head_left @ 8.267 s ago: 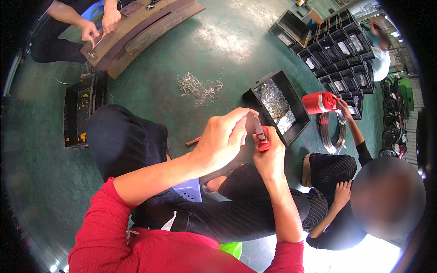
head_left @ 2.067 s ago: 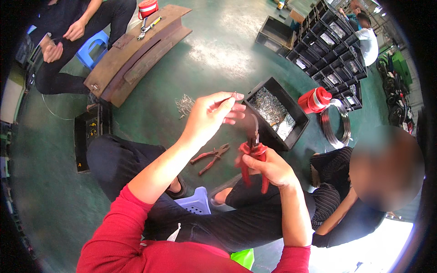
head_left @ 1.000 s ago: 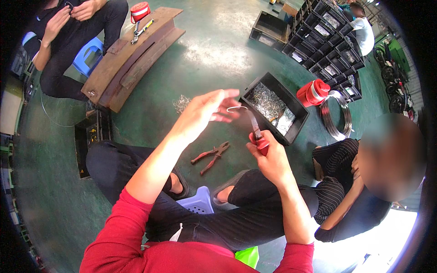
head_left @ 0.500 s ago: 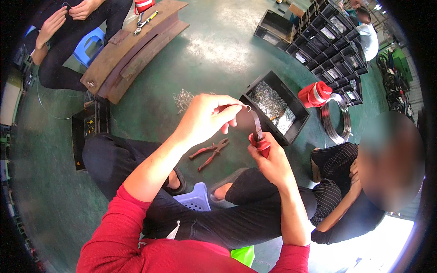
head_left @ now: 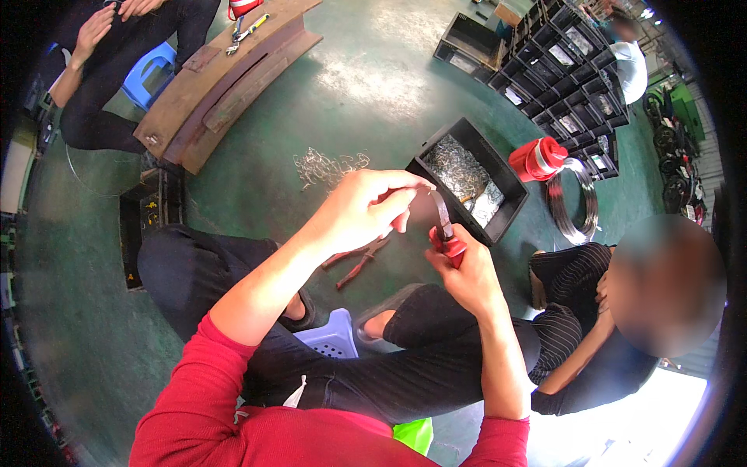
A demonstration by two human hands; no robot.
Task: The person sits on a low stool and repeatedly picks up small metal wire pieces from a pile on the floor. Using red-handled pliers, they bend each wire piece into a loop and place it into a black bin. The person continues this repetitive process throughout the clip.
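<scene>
My left hand (head_left: 359, 214) pinches a small bent wire piece between thumb and forefinger. Its fingertips touch the jaw tips of the red-handled pliers (head_left: 442, 210), and they largely cover the wire. My right hand (head_left: 475, 276) is wrapped round the pliers' handles, with the jaws pointing up and away from me. Beyond my left hand, a loose heap of bent wire pieces (head_left: 320, 166) lies on the green floor. A second pair of pliers (head_left: 352, 276) rests on the floor below that hand, its head partly hidden by my fingers.
A black crate (head_left: 510, 227) of bent wire pieces stands beyond my right hand, near a red bottle (head_left: 537, 159) and a wire coil (head_left: 577, 226). A steel beam (head_left: 226, 97) lies at the far left. People sit to my right and far left; stacked crates (head_left: 556, 70) rise at the back right.
My left hand has shifted slightly right and down, bringing its fingertips and the wire against the pliers' jaw tips. It now covers more of the pliers on the floor.
</scene>
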